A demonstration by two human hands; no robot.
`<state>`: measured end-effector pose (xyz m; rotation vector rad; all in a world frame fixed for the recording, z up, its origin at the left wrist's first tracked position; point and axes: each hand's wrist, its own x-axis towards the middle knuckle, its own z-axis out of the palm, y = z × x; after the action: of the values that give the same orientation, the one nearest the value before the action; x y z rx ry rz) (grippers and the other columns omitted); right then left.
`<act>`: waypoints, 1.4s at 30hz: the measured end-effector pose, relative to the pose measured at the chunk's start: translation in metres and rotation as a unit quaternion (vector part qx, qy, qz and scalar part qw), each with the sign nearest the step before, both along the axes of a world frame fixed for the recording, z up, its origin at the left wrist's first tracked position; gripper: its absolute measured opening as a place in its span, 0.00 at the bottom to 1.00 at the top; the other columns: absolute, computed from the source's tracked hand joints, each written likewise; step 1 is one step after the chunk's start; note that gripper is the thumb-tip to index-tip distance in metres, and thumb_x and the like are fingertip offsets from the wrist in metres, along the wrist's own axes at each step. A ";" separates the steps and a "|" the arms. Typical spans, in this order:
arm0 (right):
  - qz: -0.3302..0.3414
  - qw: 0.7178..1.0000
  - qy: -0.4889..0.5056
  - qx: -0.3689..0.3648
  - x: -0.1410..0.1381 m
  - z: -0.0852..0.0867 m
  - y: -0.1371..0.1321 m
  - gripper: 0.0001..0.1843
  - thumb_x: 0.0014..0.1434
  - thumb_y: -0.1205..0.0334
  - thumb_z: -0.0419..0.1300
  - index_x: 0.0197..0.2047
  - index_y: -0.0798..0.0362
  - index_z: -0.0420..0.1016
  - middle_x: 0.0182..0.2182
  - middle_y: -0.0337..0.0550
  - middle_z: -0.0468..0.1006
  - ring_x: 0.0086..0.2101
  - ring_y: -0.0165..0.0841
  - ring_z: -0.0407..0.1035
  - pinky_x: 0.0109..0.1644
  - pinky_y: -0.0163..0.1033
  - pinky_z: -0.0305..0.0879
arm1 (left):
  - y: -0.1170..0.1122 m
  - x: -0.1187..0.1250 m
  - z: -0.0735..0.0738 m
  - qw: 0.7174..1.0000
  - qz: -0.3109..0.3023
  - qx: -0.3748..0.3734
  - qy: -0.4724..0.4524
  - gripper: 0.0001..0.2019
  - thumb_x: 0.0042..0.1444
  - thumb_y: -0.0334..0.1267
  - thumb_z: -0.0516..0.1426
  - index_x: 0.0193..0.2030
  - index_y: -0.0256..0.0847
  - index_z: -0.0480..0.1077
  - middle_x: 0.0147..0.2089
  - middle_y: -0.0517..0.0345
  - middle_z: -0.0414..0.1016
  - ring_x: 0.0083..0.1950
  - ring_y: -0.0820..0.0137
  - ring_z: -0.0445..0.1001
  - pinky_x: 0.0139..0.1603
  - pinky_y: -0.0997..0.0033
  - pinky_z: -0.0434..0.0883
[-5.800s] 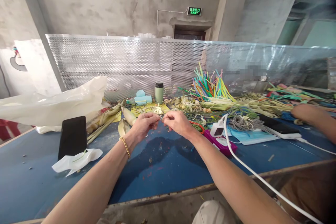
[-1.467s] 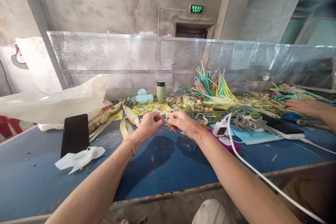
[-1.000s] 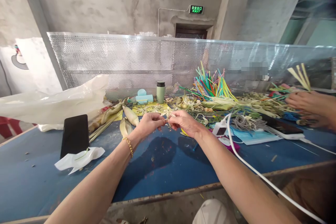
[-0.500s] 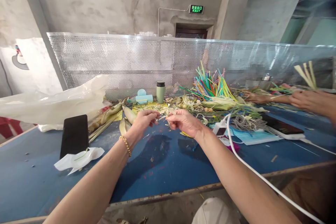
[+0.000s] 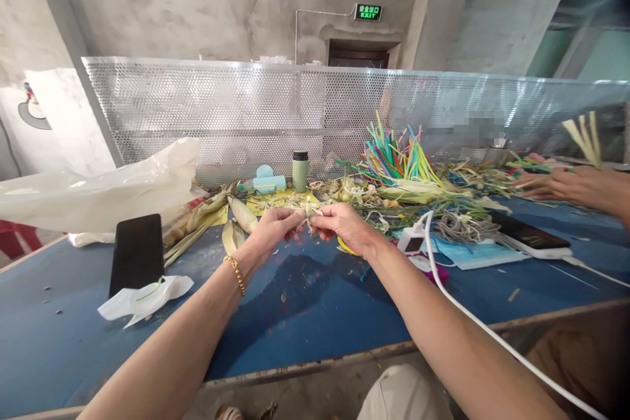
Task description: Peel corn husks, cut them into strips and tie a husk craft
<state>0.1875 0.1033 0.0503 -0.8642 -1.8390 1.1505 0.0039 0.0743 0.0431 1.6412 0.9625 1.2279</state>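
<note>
My left hand (image 5: pixel 274 228), with a gold bead bracelet (image 5: pixel 235 274) on its wrist, is closed in a pinch. My right hand (image 5: pixel 347 226) pinches opposite it, the fingertips of both almost meeting. Between them they grip a small pale piece of corn husk (image 5: pixel 310 207), its shape partly hidden by the fingers. Both hands are raised over the blue table (image 5: pixel 280 335). Just left of my left hand lie pale corn husks (image 5: pixel 242 213). Husk scraps (image 5: pixel 361 191) are spread behind my right hand.
Colourful stems (image 5: pixel 396 154) stand at the back beside a green tumbler (image 5: pixel 300 172). At left lie a black phone (image 5: pixel 138 252) and white paper (image 5: pixel 147 298). A white cable (image 5: pixel 462 315) crosses near my right forearm. A co-worker's hands (image 5: pixel 575 184) are at far right.
My hands have come together; my left fingers, apart from the right ones before, now pinch the same husk piece. The co-worker's hands have shifted and drawn closer together.
</note>
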 end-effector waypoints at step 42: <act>-0.047 0.997 -0.052 -0.007 -0.012 -0.005 -0.008 0.12 0.55 0.64 0.61 0.22 0.56 0.69 0.19 0.38 0.74 0.17 0.25 0.66 0.21 0.30 0.56 | 0.004 0.004 -0.007 0.984 0.094 0.043 0.149 0.09 0.48 0.38 0.57 0.21 0.38 0.65 0.18 0.64 0.66 0.20 0.77 0.61 0.22 0.77 0.54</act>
<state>0.1750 0.0957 0.0451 -1.0255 -1.8553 1.0790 0.0076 0.0781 0.0361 1.8725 1.2877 1.1805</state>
